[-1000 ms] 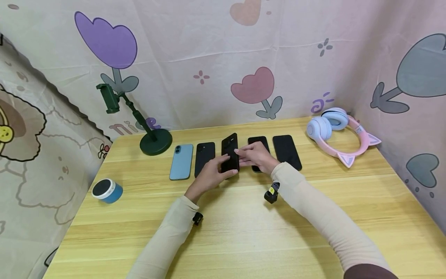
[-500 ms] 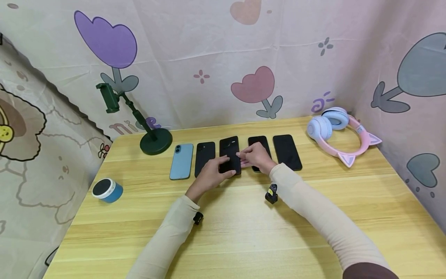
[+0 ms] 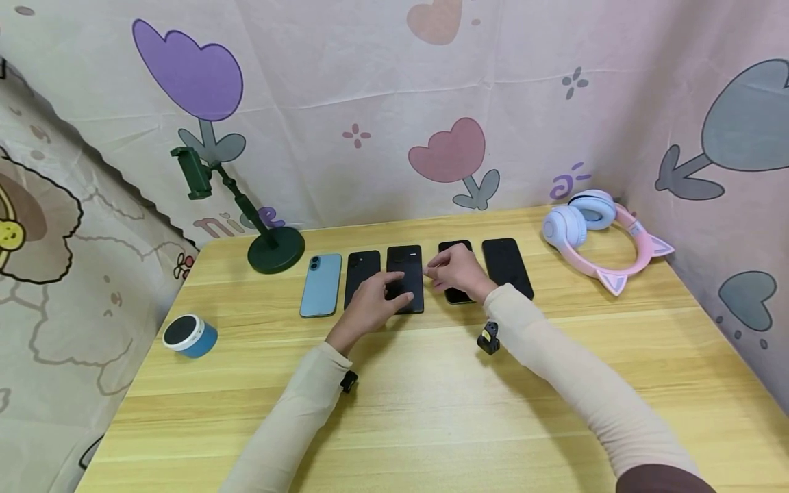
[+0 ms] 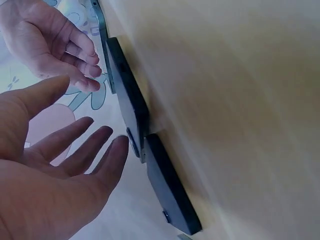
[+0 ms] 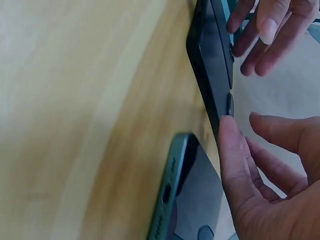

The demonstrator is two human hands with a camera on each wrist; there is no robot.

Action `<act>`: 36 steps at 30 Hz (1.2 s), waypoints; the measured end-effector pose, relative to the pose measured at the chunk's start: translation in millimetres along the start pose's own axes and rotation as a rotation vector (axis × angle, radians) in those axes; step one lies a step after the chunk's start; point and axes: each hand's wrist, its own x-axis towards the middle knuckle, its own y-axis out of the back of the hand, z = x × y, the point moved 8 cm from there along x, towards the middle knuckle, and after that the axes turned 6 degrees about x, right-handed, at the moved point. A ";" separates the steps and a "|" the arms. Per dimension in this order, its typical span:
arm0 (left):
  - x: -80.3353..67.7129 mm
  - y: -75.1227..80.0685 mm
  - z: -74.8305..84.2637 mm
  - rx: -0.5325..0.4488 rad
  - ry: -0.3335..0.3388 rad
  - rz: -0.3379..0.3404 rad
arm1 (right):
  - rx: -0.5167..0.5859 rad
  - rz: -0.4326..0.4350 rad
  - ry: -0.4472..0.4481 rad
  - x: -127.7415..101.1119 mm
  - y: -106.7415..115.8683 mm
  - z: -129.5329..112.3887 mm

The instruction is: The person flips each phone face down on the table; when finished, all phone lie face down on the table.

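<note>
The middle phone (image 3: pixel 405 277) lies flat in the row, left hand (image 3: pixel 372 301) resting relaxed on it, right hand (image 3: pixel 456 272) released beside.

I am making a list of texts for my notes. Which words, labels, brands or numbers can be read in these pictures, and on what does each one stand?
"nice", purple letters on the curtain, partly hidden behind the stand.
A purple curly sign like "a" on the curtain, right of the pink flower; reading unsure.
Phones, headphones, speaker: no readable text.
</note>
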 end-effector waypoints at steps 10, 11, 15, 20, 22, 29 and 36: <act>13.1 -9.0 12.0 0.006 0.032 0.000 | -0.178 0.016 -0.017 -6.0 27.8 -2.3; 15.1 -10.5 13.2 0.008 0.030 0.003 | -0.192 0.021 -0.020 -6.6 30.7 -2.1; 22.9 -16.5 19.4 0.011 0.022 0.009 | -0.249 0.047 -0.031 -8.4 41.5 -0.2; 32.2 -22.3 27.4 0.033 0.020 0.026 | -0.307 0.061 -0.043 -11.2 53.0 1.7; 35.7 -25.3 29.8 0.040 0.017 0.034 | -0.327 0.065 -0.049 -12.6 57.4 2.4; 47.9 -37.2 35.7 0.052 0.018 0.064 | -0.419 0.095 -0.047 -13.2 71.5 7.0; 52.5 -45.1 39.1 0.133 0.041 0.097 | -0.450 0.105 -0.068 -13.6 76.8 9.8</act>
